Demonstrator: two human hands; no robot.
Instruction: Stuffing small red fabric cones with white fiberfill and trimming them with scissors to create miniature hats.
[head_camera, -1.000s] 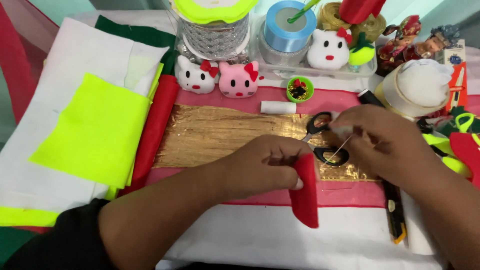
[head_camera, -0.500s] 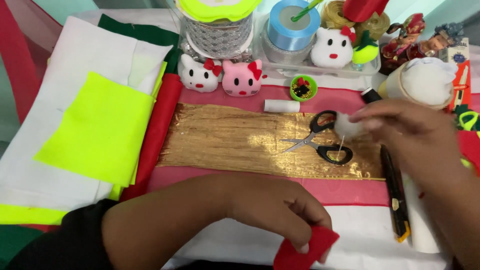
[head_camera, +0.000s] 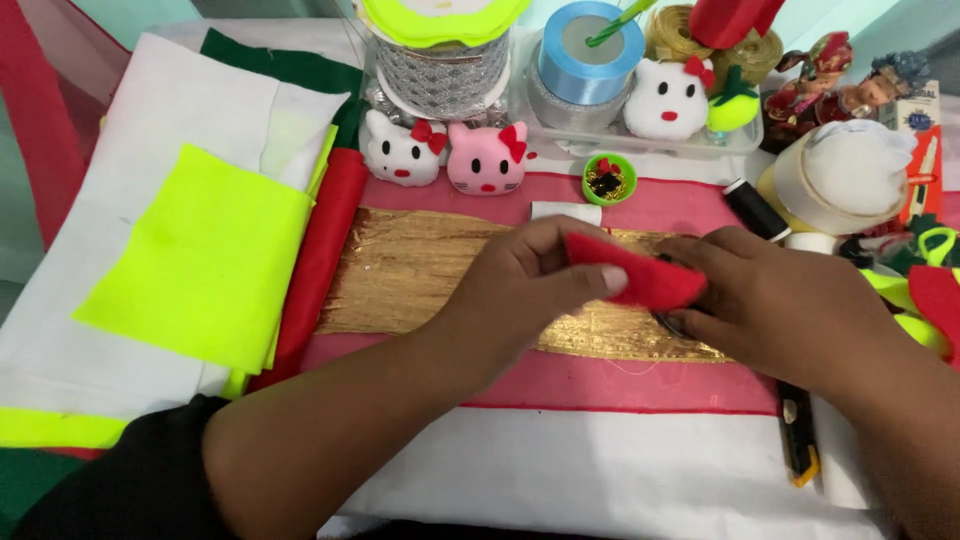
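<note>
Felt piece (head_camera: 640, 277), red, soft-edged, pinched between left hand (head_camera: 525, 285), right hand (head_camera: 790, 305)

Both forearms reach in from the near edge and meet at the middle of the scene. The left hand (head_camera: 525, 285) comes from the near left, fingers curled, thumb stretched right in a pinch. The right hand (head_camera: 790, 305) lies palm-down just beside it, fingertips pointing left, nearly touching the left thumb.
</note>
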